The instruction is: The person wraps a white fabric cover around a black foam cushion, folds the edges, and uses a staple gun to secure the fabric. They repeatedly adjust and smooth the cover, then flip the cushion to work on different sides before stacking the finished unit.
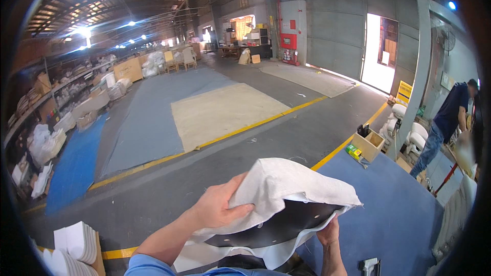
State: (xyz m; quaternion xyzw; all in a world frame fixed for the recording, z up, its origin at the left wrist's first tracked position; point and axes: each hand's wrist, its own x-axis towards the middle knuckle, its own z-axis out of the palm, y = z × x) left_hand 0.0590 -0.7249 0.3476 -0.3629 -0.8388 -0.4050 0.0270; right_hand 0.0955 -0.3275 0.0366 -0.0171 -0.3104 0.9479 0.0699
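In front of my body I hold a padded panel, probably a chair seat, tilted up between both hands. Off-white fabric [286, 180] wraps over its far edge, and a black board [279, 225] with a few small holes shows on the side toward me. Along the near edge a looser white layer [255, 255] hangs in folds. My left hand [220, 205] is closed on the fabric at the left corner, thumb on top. At the right edge my right hand [329, 231] grips the panel from below, its fingers partly hidden. A staple gun [369, 266] lies near my right forearm.
A blue-topped table [394, 199] extends to my right, with a wooden box [368, 145] and a small green-yellow carton [353, 151] at its far corner. White foam pieces [76, 248] are stacked at lower left. A person [450, 112] bends over at the far right. Floor mats [225, 112] lie ahead.
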